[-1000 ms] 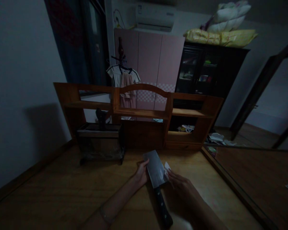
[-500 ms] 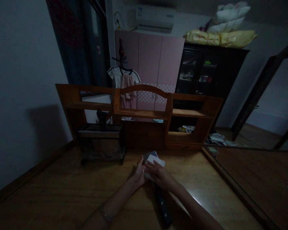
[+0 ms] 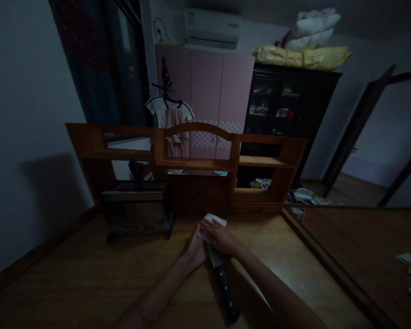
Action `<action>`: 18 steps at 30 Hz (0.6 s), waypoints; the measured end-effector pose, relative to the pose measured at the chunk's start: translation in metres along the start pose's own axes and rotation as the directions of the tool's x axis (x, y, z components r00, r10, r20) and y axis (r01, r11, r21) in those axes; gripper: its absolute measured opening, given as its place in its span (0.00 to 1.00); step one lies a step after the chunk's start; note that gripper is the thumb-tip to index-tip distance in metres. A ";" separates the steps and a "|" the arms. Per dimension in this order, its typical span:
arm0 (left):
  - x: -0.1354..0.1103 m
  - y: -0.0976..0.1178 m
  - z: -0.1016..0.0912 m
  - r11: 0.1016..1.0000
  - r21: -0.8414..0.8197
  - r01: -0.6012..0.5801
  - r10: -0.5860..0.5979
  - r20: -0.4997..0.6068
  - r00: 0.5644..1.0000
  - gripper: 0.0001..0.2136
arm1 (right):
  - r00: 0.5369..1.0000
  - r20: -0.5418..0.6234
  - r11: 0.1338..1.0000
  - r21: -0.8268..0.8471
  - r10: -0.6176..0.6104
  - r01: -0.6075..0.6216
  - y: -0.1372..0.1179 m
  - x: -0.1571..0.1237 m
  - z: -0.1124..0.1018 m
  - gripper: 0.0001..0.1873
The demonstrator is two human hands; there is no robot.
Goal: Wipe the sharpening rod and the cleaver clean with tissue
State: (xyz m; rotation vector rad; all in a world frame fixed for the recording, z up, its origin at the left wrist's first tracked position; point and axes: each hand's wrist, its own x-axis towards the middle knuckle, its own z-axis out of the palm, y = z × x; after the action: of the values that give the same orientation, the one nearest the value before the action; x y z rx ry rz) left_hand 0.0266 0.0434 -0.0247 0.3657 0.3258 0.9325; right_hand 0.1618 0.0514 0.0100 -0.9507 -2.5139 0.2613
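A kitchen knife (image 3: 218, 259) with a broad blade lies with its black riveted handle pointing toward me. My left hand (image 3: 196, 249) grips the blade from the left side, its fingers partly hidden under my other hand. Over the upper blade my right hand (image 3: 219, 237) presses a folded white cloth (image 3: 215, 219), fingers lying across it; whether it is fabric or paper I cannot tell. The cloth covers the far end of the blade. Both hands are just above the wooden tabletop (image 3: 150, 269).
A wooden shelf unit (image 3: 195, 163) stands along the table's far edge. At the left, a dark box-like stand (image 3: 135, 205) with a black upright object on top sits on the table. A raised rim (image 3: 315, 246) borders the right side.
My right hand and the cloth have moved along the blade toward its far end, baring the part near the handle. The view has shifted slightly to the right.
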 end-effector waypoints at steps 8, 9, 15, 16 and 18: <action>0.006 -0.005 -0.001 1.000 0.025 0.012 -0.009 -0.110 0.994 0.19 | 0.985 -0.115 0.991 -0.022 0.127 -0.130 0.009 -0.002 0.006 0.25; 0.006 -0.006 -0.001 1.000 0.026 0.013 -0.010 -0.120 0.993 0.18 | 0.982 -0.129 0.991 -0.006 0.135 -0.136 0.011 -0.003 0.007 0.24; 0.003 -0.009 -0.003 0.997 0.079 0.026 -0.013 -0.163 0.987 0.15 | 0.962 -0.168 0.976 0.030 0.217 -0.215 0.021 -0.014 0.007 0.19; 0.003 -0.009 -0.003 0.995 0.090 0.042 -0.026 -0.173 0.985 0.15 | 0.961 -0.170 0.976 0.031 0.219 -0.217 0.022 -0.016 0.006 0.19; 0.003 -0.010 -0.004 0.992 0.100 0.080 -0.061 -0.179 0.982 0.14 | 0.961 -0.177 0.977 0.037 0.213 -0.210 0.021 -0.021 0.003 0.19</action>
State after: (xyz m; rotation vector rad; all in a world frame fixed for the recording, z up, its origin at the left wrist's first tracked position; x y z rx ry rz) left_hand 0.0334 0.0413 -0.0329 0.3682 0.5488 0.8815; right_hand 0.1865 0.0534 -0.0066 -1.1826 -2.2444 0.2499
